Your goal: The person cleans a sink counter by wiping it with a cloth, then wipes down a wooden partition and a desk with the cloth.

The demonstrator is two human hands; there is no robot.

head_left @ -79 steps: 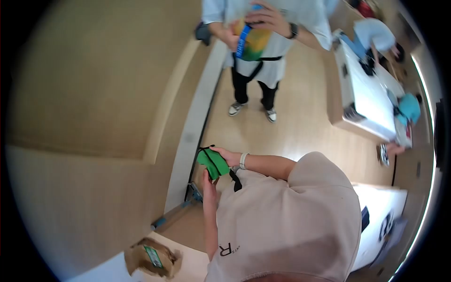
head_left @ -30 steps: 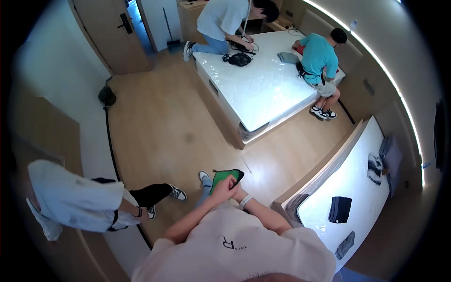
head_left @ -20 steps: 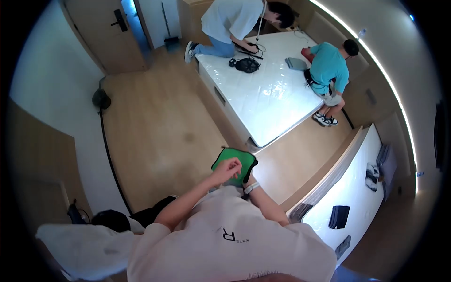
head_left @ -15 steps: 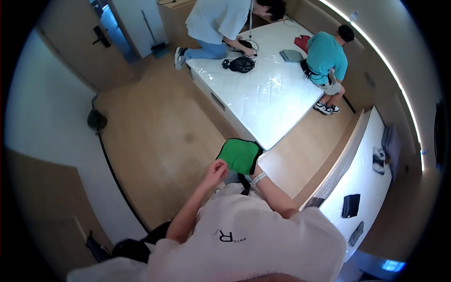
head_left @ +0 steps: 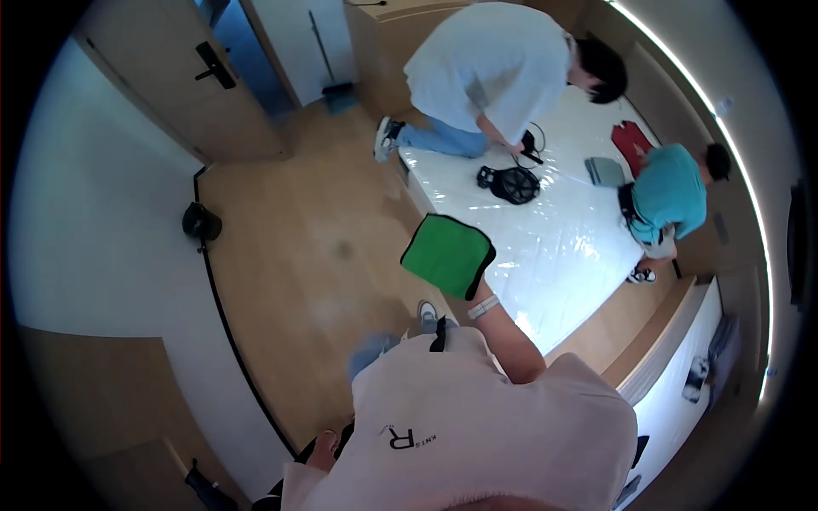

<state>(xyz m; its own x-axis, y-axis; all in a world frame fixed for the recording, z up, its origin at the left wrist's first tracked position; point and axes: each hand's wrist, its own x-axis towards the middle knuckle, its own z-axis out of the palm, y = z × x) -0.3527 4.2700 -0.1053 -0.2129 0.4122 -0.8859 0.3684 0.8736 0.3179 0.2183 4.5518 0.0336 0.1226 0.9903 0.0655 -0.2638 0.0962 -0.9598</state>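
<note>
A green cloth with black edging [head_left: 449,255] is spread out in front of me, over my right hand [head_left: 480,285]. That hand is mostly hidden behind the cloth's lower right corner, and only the part near the wrist shows, above a pale watch band. The cloth is held up off the floor, near the corner of the bed. My left hand [head_left: 324,449] is low at my left side, beside something black. My shirt partly covers it, and its fingers do not show clearly.
A plastic-covered mattress [head_left: 562,230] lies ahead to the right. A person in white [head_left: 490,68] kneels there by a black mesh object [head_left: 511,184]. Another person in teal [head_left: 671,194] sits at its far side. A black bin [head_left: 202,223] stands by the left wall, near a door [head_left: 170,85].
My left hand has left the cloth and dropped to my side. The cloth, on my right hand, has moved slightly up and right. My view has turned left, and one foot now shows.
</note>
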